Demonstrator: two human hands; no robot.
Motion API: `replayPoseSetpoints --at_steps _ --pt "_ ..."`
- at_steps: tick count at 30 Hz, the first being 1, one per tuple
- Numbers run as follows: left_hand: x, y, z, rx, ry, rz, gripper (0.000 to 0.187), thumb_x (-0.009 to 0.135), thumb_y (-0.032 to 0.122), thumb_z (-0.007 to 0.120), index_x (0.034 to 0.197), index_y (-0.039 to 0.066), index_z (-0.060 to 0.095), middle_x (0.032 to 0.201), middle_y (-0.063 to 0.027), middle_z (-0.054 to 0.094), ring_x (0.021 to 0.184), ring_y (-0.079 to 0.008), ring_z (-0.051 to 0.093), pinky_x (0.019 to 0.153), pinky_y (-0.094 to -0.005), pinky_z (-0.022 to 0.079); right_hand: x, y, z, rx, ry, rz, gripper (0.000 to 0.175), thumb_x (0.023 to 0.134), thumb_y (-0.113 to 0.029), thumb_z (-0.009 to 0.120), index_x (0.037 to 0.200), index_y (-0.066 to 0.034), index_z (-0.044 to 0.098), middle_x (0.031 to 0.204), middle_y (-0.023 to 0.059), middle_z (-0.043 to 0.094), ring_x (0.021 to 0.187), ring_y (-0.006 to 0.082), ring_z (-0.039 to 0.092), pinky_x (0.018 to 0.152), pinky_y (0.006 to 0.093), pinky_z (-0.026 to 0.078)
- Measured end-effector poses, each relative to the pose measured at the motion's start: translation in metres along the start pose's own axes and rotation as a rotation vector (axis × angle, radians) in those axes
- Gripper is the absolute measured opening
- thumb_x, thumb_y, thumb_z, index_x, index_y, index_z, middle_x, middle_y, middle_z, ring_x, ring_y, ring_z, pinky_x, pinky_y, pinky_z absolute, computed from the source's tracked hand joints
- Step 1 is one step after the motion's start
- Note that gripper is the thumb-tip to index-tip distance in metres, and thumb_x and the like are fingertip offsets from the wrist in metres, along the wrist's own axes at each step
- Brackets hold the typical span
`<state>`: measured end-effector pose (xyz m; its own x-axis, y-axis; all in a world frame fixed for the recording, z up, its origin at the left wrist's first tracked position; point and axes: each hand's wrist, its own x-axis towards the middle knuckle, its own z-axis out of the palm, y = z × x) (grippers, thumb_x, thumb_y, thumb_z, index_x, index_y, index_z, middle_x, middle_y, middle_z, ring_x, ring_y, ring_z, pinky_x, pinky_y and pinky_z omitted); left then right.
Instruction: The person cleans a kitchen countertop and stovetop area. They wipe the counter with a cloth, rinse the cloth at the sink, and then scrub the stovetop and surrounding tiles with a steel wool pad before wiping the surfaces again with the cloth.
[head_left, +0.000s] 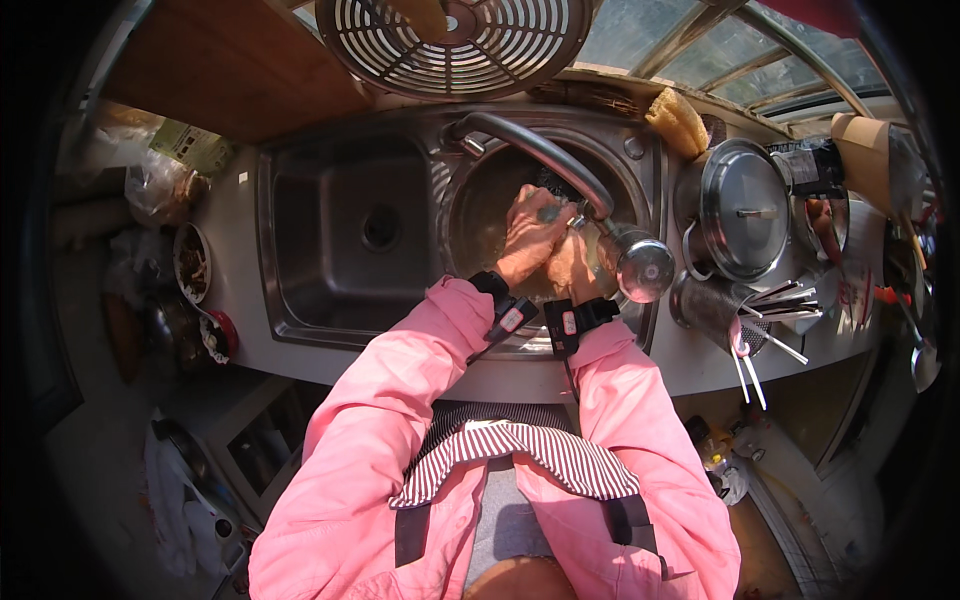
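Note:
Both my hands are together in the round right-hand basin of a steel sink (491, 180), under the curved metal faucet (540, 146). My left hand (534, 229) is bent with its fingers curled, and a dark greenish patch, perhaps a bit of scouring pad, shows at its fingers. Close against it on the right is my right hand (576, 259), partly hidden by the faucet's end. What either hand grips cannot be made out. A dark, mesh-like scrubber (551, 180) lies just beyond the fingers. Water seems to stand in the basin. The rectangular left basin (337, 225) has a drain.
Right of the sink stand a lidded steel pot (742, 214) and a perforated metal holder (705, 307) with chopsticks. A loofah (676, 124) lies behind. At left are a bowl of food (193, 262) and plastic bags (154, 187). A round metal grille (454, 52) hangs above the sink's back.

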<state>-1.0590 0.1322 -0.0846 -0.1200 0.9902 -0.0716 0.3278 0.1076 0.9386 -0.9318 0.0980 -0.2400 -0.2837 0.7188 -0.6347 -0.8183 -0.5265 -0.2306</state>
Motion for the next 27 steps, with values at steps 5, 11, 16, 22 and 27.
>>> replayPoseSetpoints --at_steps 5,11,16,22,27 --pt "0.01 -0.018 0.023 -0.328 0.034 -0.289 0.024 0.084 0.022 0.072 0.081 0.002 0.059 0.082 -0.0107 0.053 0.085 -0.0275 0.055 0.079 -0.0407 0.044 -0.008 -0.012 0.012 -0.023 -0.004 -0.001 0.043 0.098 -0.036 0.059 0.127 -0.0045 0.056 0.122 0.0138 0.062 0.114 0.0283 0.06 0.098 0.0422 0.05" --pt "0.011 -0.053 0.022 0.193 -0.262 -0.149 0.032 0.086 0.03 0.071 0.1 0.004 0.058 0.107 -0.0151 0.058 0.107 -0.0307 0.054 0.095 -0.0418 0.041 -0.013 -0.02 0.014 -0.062 -0.002 -0.002 0.042 0.098 -0.035 0.058 0.127 -0.0044 0.056 0.12 0.0145 0.062 0.114 0.029 0.06 0.098 0.0419 0.049" --pt "0.001 -0.048 0.006 0.53 -0.349 0.164 0.076 0.086 0.04 0.072 0.145 0.014 0.032 0.148 -0.0248 0.029 0.139 -0.0418 0.025 0.117 -0.0451 0.022 -0.016 -0.031 0.019 -0.135 -0.009 -0.01 0.042 0.098 -0.034 0.057 0.127 -0.0044 0.056 0.119 0.015 0.062 0.113 0.0296 0.06 0.097 0.0417 0.049" --pt "0.023 -0.046 -0.001 -0.095 -0.337 0.137 0.041 0.087 0.035 0.07 0.121 0.014 0.064 0.136 -0.0192 0.05 0.13 -0.0403 0.043 0.109 -0.0502 0.035 -0.016 -0.035 0.025 -0.214 -0.019 0.002 0.041 0.098 -0.034 0.056 0.127 -0.0043 0.055 0.118 0.0157 0.063 0.113 0.0303 0.06 0.096 0.0414 0.048" --pt "0.031 -0.048 0.012 0.135 -0.234 0.129 0.04 0.09 0.038 0.066 0.126 0.022 0.062 0.137 -0.0174 0.05 0.132 -0.0421 0.042 0.109 -0.0593 0.031 -0.021 -0.039 0.038 -0.292 -0.038 0.018 0.04 0.098 -0.033 0.055 0.126 -0.0042 0.055 0.117 0.0162 0.063 0.113 0.0309 0.06 0.096 0.0412 0.048"
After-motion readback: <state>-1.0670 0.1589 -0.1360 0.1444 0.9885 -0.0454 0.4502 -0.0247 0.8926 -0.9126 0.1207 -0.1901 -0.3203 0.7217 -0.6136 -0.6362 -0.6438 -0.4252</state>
